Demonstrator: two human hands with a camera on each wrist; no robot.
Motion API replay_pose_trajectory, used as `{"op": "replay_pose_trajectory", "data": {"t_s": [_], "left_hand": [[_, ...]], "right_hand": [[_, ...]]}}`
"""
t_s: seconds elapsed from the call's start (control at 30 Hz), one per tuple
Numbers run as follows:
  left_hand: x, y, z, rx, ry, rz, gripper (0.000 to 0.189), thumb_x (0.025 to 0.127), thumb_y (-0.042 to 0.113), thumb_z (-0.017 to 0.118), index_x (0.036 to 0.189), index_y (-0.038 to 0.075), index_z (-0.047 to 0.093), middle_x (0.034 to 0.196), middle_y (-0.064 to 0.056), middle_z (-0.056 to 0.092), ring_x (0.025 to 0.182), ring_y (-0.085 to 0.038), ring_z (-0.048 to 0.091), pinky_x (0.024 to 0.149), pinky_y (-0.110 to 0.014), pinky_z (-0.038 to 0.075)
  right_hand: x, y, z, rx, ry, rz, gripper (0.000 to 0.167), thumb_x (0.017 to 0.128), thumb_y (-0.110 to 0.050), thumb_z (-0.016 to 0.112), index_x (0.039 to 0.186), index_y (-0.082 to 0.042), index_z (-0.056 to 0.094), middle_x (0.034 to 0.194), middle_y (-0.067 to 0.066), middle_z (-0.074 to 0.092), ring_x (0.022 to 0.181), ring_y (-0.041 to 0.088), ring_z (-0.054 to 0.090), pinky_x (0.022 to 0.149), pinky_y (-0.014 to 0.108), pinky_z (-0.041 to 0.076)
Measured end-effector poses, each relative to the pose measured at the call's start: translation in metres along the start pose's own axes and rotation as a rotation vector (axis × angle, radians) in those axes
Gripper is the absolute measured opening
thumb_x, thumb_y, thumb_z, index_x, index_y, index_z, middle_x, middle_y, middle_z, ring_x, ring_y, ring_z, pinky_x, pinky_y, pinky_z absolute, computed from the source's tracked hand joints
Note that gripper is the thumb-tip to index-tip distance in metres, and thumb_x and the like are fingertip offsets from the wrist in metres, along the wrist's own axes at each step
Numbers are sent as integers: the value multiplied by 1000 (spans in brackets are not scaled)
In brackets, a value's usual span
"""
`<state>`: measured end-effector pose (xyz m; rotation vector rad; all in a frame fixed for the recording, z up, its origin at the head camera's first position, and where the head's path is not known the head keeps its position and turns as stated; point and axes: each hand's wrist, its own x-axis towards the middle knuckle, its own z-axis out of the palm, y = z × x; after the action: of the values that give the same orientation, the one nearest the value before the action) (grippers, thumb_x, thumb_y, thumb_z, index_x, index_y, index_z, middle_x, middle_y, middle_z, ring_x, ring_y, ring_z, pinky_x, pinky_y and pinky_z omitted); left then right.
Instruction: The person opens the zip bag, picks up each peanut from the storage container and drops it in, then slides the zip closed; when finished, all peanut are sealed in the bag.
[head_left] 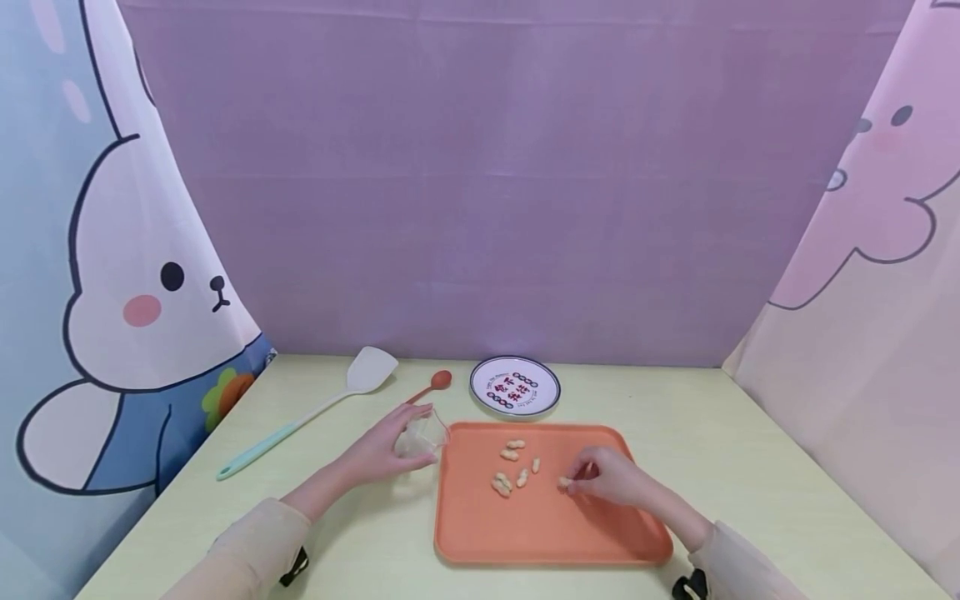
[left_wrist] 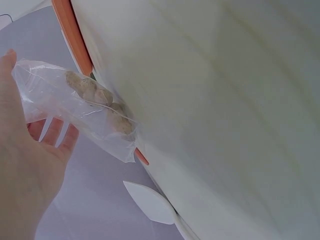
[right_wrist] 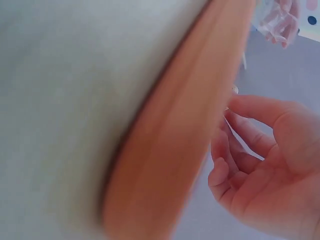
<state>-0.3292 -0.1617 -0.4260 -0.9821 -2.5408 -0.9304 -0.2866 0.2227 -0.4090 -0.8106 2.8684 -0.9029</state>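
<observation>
My left hand (head_left: 386,446) grips a clear plastic bag (head_left: 423,437) by its mouth, just off the tray's left edge. Several peanuts (left_wrist: 95,93) show through the plastic in the left wrist view. Over the right half of an orange tray (head_left: 540,533), my right hand (head_left: 609,477) pinches one peanut (head_left: 563,482) between thumb and fingertips. To its left, several loose peanuts (head_left: 522,477) lie scattered on the tray. The tray's blurred rim (right_wrist: 165,135) hides most of that peanut in the right wrist view.
Behind the tray lies a round white plate (head_left: 515,387) with red writing and a dark rim. A small red spoon (head_left: 441,380) and a long white spatula (head_left: 367,372) with a green handle end lie at the back left. A purple curtain (head_left: 480,183) hangs behind the table.
</observation>
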Motion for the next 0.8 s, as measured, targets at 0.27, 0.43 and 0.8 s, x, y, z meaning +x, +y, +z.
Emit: {"op": "replay_pose_trajectory", "data": {"t_s": [0.27, 0.43, 0.8], "left_hand": [[0, 3, -1, 10, 4, 4, 75, 77, 44, 74, 135, 6, 46, 134, -5, 53, 126, -26, 48, 103, -47, 40], [0, 4, -1, 5, 2, 2, 75, 77, 43, 75, 135, 5, 46, 135, -6, 53, 127, -26, 47, 103, -47, 40], [0, 7, -1, -4, -10, -18, 74, 77, 41, 75, 137, 8, 45, 136, -5, 52, 129, -26, 45, 105, -47, 39]], "right_hand": [[9, -10, -8, -8, 69, -3, 8, 81, -21, 73, 81, -14, 69, 72, -7, 64, 60, 4, 52, 56, 19, 45], [22, -26, -9, -17, 130, 46, 9, 82, -26, 72, 85, -18, 71, 75, -9, 64, 65, 7, 53, 55, 20, 44], [56, -57, 4, 107, 231, -87, 10, 85, -22, 69, 90, -14, 72, 80, -3, 66, 66, 8, 53, 51, 20, 43]]}}
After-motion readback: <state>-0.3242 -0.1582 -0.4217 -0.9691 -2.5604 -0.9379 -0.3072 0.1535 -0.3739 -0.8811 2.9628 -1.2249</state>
